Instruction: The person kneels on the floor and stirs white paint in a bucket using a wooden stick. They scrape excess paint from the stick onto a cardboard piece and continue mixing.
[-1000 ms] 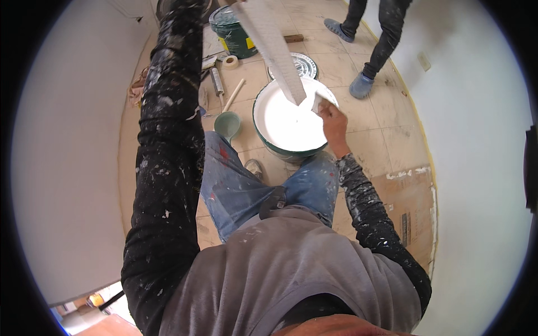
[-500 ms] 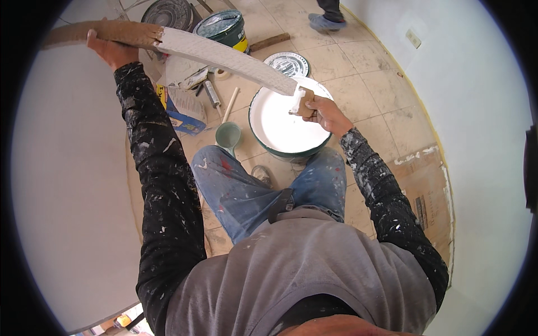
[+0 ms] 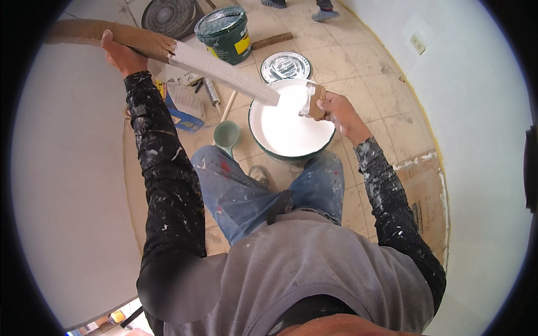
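My left hand point(image 3: 124, 54) grips a long wooden stick point(image 3: 221, 73), bare brown at its upper part and coated white toward its lower end. The stick slants down so that its tip hangs over a round dark-green bucket point(image 3: 251, 130) of white paint point(image 3: 286, 131). Over the bucket's right side, my right hand point(image 3: 344, 116) pinches a small brown scraper piece point(image 3: 318, 103), cardboard-like, with white paint smeared on its left edge. A small gap lies between this piece and the stick's tip.
A green dipper point(image 3: 227, 134), a boxy blue-and-yellow package point(image 3: 186, 109) and a sealant tube point(image 3: 212, 92) are left of the bucket. Beyond stand a paint-smeared lid point(image 3: 286, 67), another green bucket point(image 3: 237, 47) and a fan point(image 3: 168, 17). Another person's feet point(image 3: 325, 14) are farther off.
My right hand and the scraper piece have moved right, away from the stick's end. The stick's tip has shifted left and down. The other person's feet have moved.
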Motion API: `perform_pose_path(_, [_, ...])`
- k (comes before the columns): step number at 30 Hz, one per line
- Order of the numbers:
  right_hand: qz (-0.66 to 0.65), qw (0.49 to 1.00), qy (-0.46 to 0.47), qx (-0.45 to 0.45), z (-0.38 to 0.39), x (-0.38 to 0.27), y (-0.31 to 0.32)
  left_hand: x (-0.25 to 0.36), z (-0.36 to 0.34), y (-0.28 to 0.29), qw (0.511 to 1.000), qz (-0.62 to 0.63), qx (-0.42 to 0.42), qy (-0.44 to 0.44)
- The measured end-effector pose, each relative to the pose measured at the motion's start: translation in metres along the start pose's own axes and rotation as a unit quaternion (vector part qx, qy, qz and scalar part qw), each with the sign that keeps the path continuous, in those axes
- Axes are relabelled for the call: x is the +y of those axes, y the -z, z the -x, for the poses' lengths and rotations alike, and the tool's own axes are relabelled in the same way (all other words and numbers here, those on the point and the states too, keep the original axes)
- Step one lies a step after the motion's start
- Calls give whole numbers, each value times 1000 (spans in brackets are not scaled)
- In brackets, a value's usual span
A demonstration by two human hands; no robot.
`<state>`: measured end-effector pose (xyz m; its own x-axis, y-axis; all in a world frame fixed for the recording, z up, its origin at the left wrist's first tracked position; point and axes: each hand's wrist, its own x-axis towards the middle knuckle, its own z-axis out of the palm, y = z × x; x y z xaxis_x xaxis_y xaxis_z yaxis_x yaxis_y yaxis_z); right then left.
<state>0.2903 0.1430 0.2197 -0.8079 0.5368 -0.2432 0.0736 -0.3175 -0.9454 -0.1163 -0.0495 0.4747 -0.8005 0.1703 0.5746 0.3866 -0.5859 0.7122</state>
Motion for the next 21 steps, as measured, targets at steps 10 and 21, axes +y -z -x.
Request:
perform_pose_path(10, [648,708,277,-53,80,86,40,22,11,-38,996,74,-38,-16])
perform_pose_path(21, [370,794,448,176,41,-139,-18,52,62,-89,953,201,-228,-8])
